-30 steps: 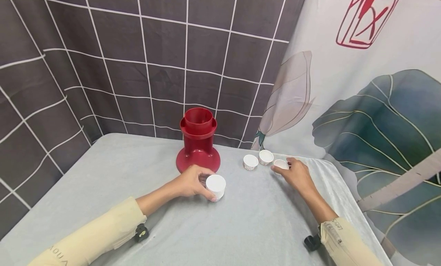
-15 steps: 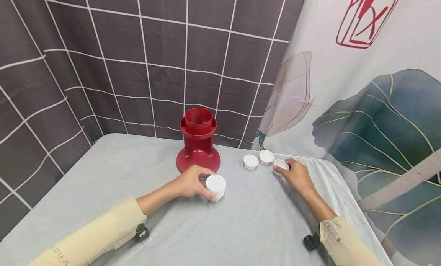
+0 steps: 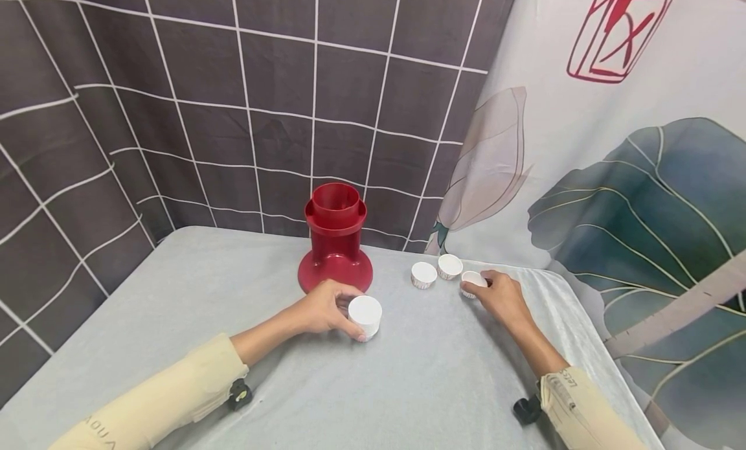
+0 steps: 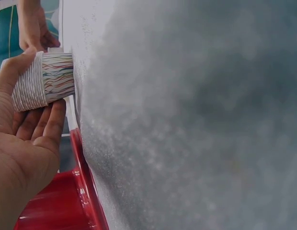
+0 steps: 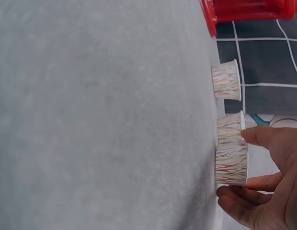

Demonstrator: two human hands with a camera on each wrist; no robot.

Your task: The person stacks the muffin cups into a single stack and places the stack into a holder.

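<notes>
At the table with pale grey cloth (image 3: 384, 398), the left hand (image 3: 326, 311) has thumb and fingers round a stack of round white paper cups (image 3: 365, 314). Farther back, the right hand (image 3: 504, 298) pinches a single white paper cup (image 3: 471, 278) between thumb and fingers.

Table (image 3: 373, 398) under pale grey, velvety cloth (image 3: 192, 281), lightly creased; far corners rounded. Behind the far edge and round the far left corner: dark grey hanging (image 3: 276, 68), white grid lines (image 3: 316, 42), wavy low down. Toward the far right corner, a white hanging (image 3: 539, 42): pale pink bud (image 3: 495, 149), large blue-green leaf (image 3: 693, 178) beyond the right edge, red seal-like mark (image 3: 625, 39) high up. Light soft, shadows faint.
</notes>
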